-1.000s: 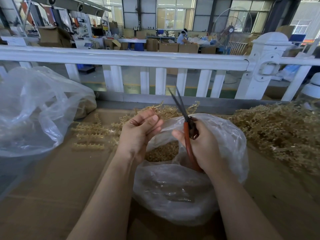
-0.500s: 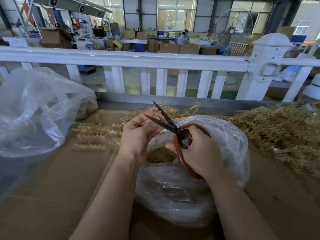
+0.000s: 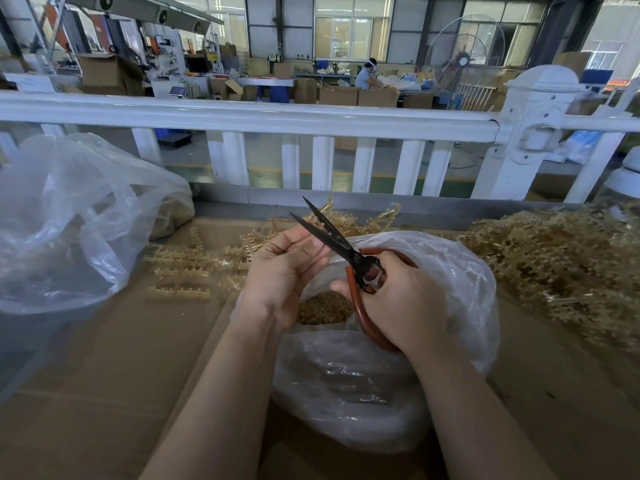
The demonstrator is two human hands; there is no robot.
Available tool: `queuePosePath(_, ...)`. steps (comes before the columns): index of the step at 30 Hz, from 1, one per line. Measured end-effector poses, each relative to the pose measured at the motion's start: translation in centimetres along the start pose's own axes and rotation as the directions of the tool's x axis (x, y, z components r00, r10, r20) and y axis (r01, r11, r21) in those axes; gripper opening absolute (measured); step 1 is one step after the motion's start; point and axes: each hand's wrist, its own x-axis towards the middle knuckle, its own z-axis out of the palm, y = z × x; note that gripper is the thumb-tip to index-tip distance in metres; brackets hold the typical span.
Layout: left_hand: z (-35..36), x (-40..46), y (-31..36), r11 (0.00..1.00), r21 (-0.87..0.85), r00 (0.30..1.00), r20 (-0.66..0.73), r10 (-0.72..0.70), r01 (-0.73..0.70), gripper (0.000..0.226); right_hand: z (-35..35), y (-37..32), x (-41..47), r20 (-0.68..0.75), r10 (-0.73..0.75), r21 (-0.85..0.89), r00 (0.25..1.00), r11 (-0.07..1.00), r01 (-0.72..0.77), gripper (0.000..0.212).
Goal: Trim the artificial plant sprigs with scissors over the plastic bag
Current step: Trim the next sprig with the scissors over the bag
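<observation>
White railing (image 3: 311,117), factory hall, tall windows (image 3: 353,27), cardboard boxes (image 3: 360,95)

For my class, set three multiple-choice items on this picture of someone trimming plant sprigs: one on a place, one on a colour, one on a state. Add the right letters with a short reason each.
1. Where does the big loose heap of sprigs lie?
A. right of the open plastic bag
B. on the white railing
C. inside the left bag

2. What colour are the handles of the scissors?
A. blue
B. red-brown
C. white

3. How do the scissor blades stand?
A. shut
B. parted
C. hidden in the bag

Key: 1 A, the heap fills the table's right side. 2 B, red-brown loops show in the right hand. 3 B, the two black tips are spread apart by the left hand.
</observation>
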Motion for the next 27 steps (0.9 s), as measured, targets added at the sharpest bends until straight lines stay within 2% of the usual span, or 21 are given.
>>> queuePosePath(5, -0.13, -0.05, 0.04, 1.0, -0.013, 1.0, -0.011, -0.026, 0.026, 0.016, 0.09, 0.1, 0.0, -0.005, -0.016, -0.004, 1.0, 1.0, 0.016, 0.081)
queuePosePath(10, -0.12, -0.1, 0.18, 1.0, -0.008, 1.0, -0.017, -0.008, 0.008, 0.025, 0.15, 0.21, -0.06, -0.024, -0.024, -0.015, 0.999, 1.0, 0.024, 0.079)
queuePosePath(14, -0.19, -0.07, 0.24, 0.999, 0.032, 0.999, -0.032, 0.028, -0.027, 0.024, 0.18, 0.25, -0.03, -0.029, -0.027, -0.029, 0.999, 0.999, 0.027, 0.082)
queuePosePath(18, -0.11, -0.29, 0.2, 0.987, 0.143, 0.997, -0.02, 0.076, -0.073, 0.015, -0.01, 0.21, -0.07, -0.056, -0.032, -0.039, 0.998, 0.999, 0.03, 0.073)
queuePosePath(21, -0.01, -0.31, 0.21, 0.975, 0.204, 0.995, -0.005, 0.095, -0.092, 0.026, 0.02, 0.19, -0.02, -0.074, -0.032, -0.05, 0.997, 0.998, 0.028, 0.067)
queuePosePath(27, -0.03, -0.39, 0.3, 0.97, 0.225, 0.996, 0.015, 0.089, -0.09, 0.023, 0.15, 0.35, -0.1, -0.081, -0.052, -0.037, 0.995, 0.998, 0.049, 0.076)
